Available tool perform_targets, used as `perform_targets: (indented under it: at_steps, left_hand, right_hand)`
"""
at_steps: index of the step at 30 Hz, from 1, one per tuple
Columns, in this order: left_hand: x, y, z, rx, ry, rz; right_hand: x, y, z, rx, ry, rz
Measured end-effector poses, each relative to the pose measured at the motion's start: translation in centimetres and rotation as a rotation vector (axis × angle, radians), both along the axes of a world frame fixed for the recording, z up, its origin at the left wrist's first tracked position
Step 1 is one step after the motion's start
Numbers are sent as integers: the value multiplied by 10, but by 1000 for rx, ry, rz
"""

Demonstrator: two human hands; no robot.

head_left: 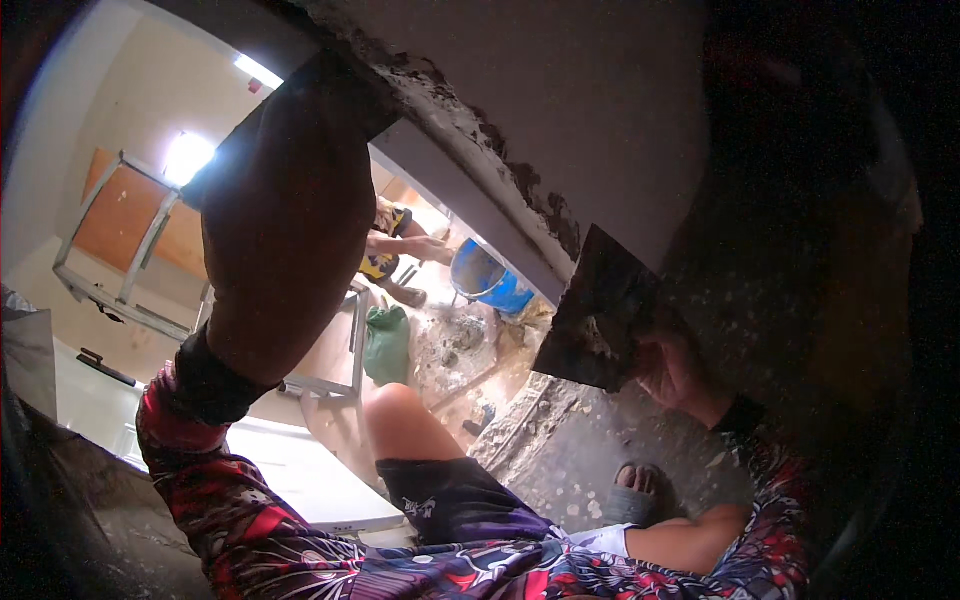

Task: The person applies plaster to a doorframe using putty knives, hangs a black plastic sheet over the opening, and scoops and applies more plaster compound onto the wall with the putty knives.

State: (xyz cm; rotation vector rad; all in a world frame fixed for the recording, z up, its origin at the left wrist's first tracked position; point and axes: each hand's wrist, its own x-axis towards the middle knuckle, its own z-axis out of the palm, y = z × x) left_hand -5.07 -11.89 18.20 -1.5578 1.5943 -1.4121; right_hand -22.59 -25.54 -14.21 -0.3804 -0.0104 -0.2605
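My left hand [290,200] is raised close at the upper left, beside the wall edge, and shows mostly as a dark silhouette. A dark flat shape with a square corner [372,100] meets it at the top; its fingers are hidden in shadow. At the right, my right hand [672,372] is closed on the edge of a dark square plate [590,325] with a pale smear of wet-looking material on it. The plate's upper corner is close to the lower end of a wall edge [470,140] with rough, broken plaster along it.
Through the opening, another person's arm [415,246] reaches to a blue bucket [490,278]. A green sack [386,345] stands near a grey pile of mix [455,335]. A metal frame [130,235] and white panel [310,470] are at left. Rubble [530,425] lies by my sandaled foot [635,490].
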Motion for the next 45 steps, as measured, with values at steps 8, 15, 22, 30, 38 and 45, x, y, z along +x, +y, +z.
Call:
perform_targets:
  at_steps: [8, 15, 22, 30, 38, 45]
  left_hand:
    - [-10, -1, -24, 84, 107, -26]
    - [-11, 2, -52, 117, 270, 41]
    - [-17, 9, -71, 75, 214, 16]
    - [2, 55, -98, 363, 758, 4]
    - [113, 139, -210, 750, 1102, 362]
    - [173, 202, -305, 904, 1289, 571]
  right_hand:
    - [1, 1, -7, -141, 66, -23]
    - [-2, 0, -1, -88, 32, -9]
    - [10, 6, -4, -73, 47, -37]
    - [1, -1, -38, -115, 138, 10]
    - [28, 40, -40, -227, 311, 277]
    - [72, 72, -39, -324, 553, 272]
